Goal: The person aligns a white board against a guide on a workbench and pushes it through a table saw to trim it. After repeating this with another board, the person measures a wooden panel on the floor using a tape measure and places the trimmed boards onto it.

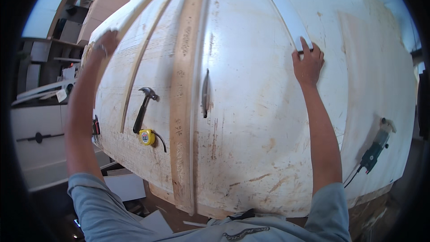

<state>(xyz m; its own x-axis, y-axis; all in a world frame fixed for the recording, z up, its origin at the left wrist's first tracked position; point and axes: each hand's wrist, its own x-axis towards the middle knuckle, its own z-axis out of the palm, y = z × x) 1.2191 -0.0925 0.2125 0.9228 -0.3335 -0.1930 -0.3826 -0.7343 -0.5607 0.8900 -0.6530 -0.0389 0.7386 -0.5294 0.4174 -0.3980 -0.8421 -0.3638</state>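
Observation:
My left hand (105, 44), at the upper left of the worktable, has its fingers curled round a pale wooden strip (138, 14). My right hand (308, 65) grips the near end of a long white strip (277, 4), where a dark edge shows under its fingertips. A second thin wooden strip (144, 51) runs between my left hand and a wide pale board (181, 89) lying lengthwise in the middle. Left of that board lie a claw hammer (145, 105) and a yellow tape measure (147, 137). A slim dark tool (206, 93) lies just right of the board.
The large white worktable (264, 134) fills most of the view. A green and silver corded power tool (375, 148) lies at its right. Shelving and stacked panels (36, 121) stand left of the table, with more pieces of white board (123, 184) below its near left edge.

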